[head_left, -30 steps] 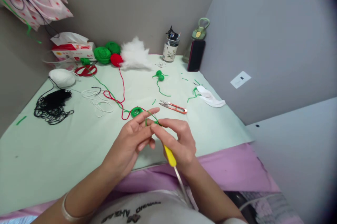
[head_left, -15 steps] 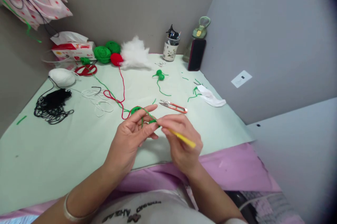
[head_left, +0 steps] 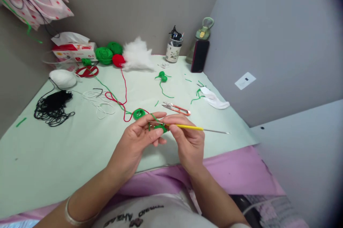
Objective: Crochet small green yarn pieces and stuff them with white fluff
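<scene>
Between thumb and fingers, my left hand (head_left: 139,133) pinches a small green crochet piece (head_left: 161,128), with green yarn running over its raised index finger. My right hand (head_left: 189,137) is closed around a crochet hook (head_left: 190,127) with a yellow handle. One metal end of the hook reaches into the green work; the other sticks out to the right. A small coil of green yarn (head_left: 139,114) lies just beyond my left fingers, with a red strand beside it. Past my hands rest orange-handled thread snips (head_left: 177,108).
Black yarn (head_left: 53,106), a white yarn ball (head_left: 63,79), red scissors (head_left: 88,71), green yarn balls (head_left: 104,55), a red ball (head_left: 118,60) and white stuffing (head_left: 137,54) lie left and back. A pen jar (head_left: 173,51), phone (head_left: 200,56) and bottle (head_left: 204,33) stand at the back right.
My right hand has turned the hook from slanting downward to nearly level, so both metal ends show. My left hand has shifted slightly right, uncovering more of the green coil.
</scene>
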{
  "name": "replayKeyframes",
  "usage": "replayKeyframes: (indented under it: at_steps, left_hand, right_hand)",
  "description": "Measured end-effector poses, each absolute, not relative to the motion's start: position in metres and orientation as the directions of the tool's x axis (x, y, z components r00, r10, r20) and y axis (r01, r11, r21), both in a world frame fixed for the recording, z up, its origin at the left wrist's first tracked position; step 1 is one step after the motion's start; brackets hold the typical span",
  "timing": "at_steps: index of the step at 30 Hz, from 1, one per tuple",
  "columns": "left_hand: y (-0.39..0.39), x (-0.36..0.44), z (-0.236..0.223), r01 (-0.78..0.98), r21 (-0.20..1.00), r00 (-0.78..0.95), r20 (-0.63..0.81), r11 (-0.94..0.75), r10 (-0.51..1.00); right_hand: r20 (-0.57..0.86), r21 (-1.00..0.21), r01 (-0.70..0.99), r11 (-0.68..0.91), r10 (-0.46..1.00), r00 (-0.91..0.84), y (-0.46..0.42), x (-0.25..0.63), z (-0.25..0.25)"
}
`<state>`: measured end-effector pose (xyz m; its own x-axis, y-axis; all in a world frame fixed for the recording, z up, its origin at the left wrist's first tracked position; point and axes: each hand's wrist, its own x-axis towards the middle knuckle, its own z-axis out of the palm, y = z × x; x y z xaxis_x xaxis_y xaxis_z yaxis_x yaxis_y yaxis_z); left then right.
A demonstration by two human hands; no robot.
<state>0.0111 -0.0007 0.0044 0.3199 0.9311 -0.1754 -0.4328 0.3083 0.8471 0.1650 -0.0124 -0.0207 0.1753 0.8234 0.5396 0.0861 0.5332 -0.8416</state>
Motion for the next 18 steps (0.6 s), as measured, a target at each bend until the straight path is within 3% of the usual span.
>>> replayKeyframes:
  at_steps: [5, 9, 14, 18]
  left_hand:
    - [-0.002, 0.009, 0.004, -0.397, 0.872, 0.319, -0.161, 0.286, 0.934]
    - [-0.002, 0.007, 0.005, -0.354, 0.888, 0.305, -0.189, 0.295, 0.933]
    - [-0.002, 0.004, 0.002, -0.295, 0.927, 0.265, -0.152, 0.23, 0.952]
    - [-0.003, 0.006, -0.003, -0.24, 0.967, 0.168, -0.045, 0.085, 0.985]
  right_hand:
    - [0.393, -0.897, -0.126, 0.423, 0.895, 0.21, -0.009, 0.168, -0.026]
    - [0.356, -0.895, -0.225, 0.384, 0.921, 0.155, -0.007, 0.173, -0.026]
    - [0.398, -0.901, -0.104, 0.42, 0.899, 0.18, -0.014, 0.172, -0.021]
    - [0.626, -0.771, 0.243, 0.589, 0.772, 0.111, -0.022, 0.169, -0.018]
